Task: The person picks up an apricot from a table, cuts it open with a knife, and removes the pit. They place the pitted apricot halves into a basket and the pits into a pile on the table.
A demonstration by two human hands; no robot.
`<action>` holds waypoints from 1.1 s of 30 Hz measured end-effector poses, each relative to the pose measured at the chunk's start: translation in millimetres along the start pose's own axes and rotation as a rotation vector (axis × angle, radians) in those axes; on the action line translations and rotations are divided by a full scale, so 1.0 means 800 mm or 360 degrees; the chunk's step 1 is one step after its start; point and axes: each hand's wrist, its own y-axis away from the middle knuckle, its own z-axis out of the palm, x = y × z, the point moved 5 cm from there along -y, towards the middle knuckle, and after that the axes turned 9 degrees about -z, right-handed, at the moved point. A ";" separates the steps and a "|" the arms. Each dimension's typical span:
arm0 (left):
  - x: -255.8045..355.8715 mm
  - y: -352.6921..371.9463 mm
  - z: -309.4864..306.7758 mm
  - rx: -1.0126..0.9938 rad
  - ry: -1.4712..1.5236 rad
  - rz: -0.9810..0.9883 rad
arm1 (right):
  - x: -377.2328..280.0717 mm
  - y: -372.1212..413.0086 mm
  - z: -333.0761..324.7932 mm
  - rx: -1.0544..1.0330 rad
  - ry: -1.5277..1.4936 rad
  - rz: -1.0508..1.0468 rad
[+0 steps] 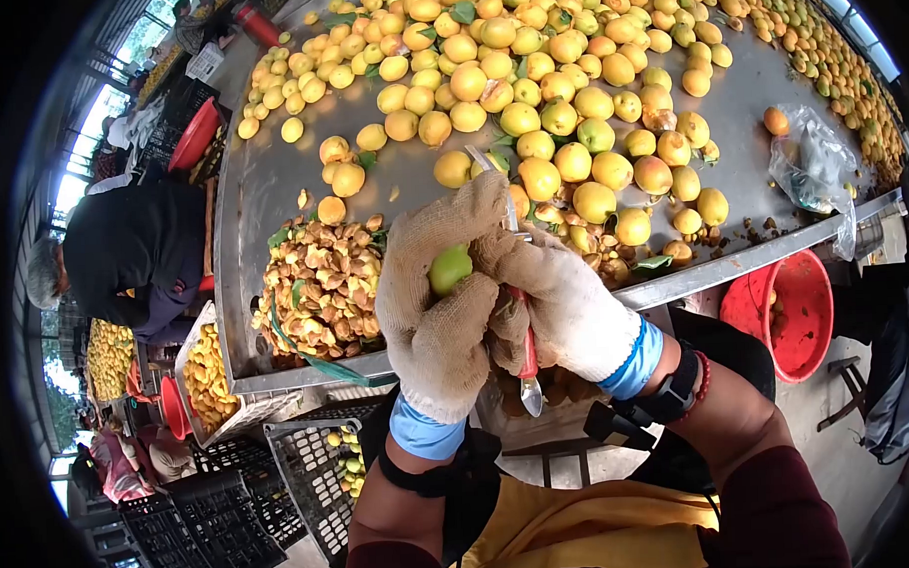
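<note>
Both hands wear beige knit gloves over blue cuffs and meet above the table's front edge. My left hand (430,295) is closed around a small green fruit (450,269), which shows between thumb and fingers. In my right hand (555,300) is a tool with a red handle (526,347). Its narrow metal end points up past the fingers, and a short rounded metal tip sticks out below. Yellow fruits (541,179) lie loose on the metal table (262,206) beyond the hands. To the left of my left hand is a heap of cut fruit pieces (319,279).
A clear plastic bag (813,161) lies at the table's right. Below that edge stands a red basin (791,317). Black crates (322,489) and a white crate of yellow pieces (210,378) are at left. A person in dark clothes (133,250) bends beside the table's left side.
</note>
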 end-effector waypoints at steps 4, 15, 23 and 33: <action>-0.007 0.004 -0.002 0.0022 -0.0020 -0.0038 | 0.008 0.003 -0.004 0.0115 0.0002 0.0098; -0.015 0.000 -0.003 0.0094 0.0558 -0.0427 | -0.017 -0.010 -0.007 -0.0137 0.0679 -0.0245; -0.021 0.003 -0.003 -0.0037 -0.1015 -0.0488 | -0.069 0.014 -0.007 0.0031 0.1536 -0.0217; -0.029 -0.002 0.004 -0.0037 -0.0572 -0.0221 | -0.057 0.023 -0.006 -0.0018 0.1393 -0.0225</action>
